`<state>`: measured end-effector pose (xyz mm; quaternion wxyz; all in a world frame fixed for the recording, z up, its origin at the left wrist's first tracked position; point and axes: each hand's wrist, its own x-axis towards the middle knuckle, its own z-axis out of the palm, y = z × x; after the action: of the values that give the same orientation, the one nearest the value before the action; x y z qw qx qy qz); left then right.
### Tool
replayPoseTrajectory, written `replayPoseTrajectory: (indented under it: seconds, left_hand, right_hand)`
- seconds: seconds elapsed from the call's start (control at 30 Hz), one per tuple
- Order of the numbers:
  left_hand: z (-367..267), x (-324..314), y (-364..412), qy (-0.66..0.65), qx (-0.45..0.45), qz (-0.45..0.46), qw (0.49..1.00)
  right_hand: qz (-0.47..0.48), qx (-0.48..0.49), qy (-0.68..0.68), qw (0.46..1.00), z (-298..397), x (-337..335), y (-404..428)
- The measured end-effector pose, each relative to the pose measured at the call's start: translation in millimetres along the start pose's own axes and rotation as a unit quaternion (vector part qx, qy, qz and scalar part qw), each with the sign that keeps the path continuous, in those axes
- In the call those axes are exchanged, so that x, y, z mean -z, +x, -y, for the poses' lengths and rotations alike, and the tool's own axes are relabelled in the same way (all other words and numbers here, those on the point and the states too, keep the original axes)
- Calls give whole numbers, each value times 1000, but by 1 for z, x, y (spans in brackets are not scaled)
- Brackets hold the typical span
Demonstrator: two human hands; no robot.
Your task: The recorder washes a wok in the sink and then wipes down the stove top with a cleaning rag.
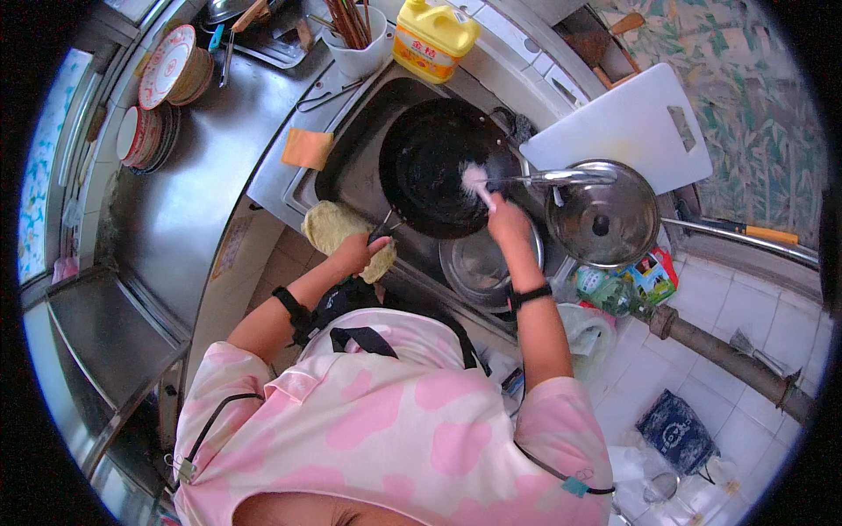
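Note:
A black wok point(427, 164) lies in the steel sink point(355, 131), its inside wet and dark. My left hand point(357, 254) is closed on the wok's handle point(379, 231), over a yellowish cloth point(323, 227) hanging at the sink's near edge. My right hand point(510, 223) grips a white-handled brush point(475, 179), its pale head over the right part of the wok. The faucet spout point(572, 176) reaches in from the right, above the brush. Partly under the wok's near side lies a round metal and glass lid point(470, 263).
Right of the sink are a glass lid point(602, 217) and a white cutting board point(625, 131). A yellow oil jug point(435, 39) and a white chopstick holder point(358, 49) stand behind it. An orange sponge cloth point(307, 148) lies on the left rim; stacked bowls point(141, 138) stand farther left.

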<state>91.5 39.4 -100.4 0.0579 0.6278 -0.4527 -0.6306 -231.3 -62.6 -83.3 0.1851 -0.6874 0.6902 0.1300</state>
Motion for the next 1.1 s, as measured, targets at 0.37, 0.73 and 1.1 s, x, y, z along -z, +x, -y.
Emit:
replayPoseTrajectory:
  seconds: [0.37, 0.73, 1.1]
  left_hand:
    - [16, -1, 9, 110, -87, -84, 986]
    - [-2, 11, 4, 48, -20, -40, 998]
    - [40, 22, -18, 130, -81, -68, 986]
  right_hand:
    - [45, -21, -49, 998, 8, 14, -55]
    - [0, -44, 49, 998, -5, 15, -28]
    - [-90, 42, 326, 940, 28, -5, -63]
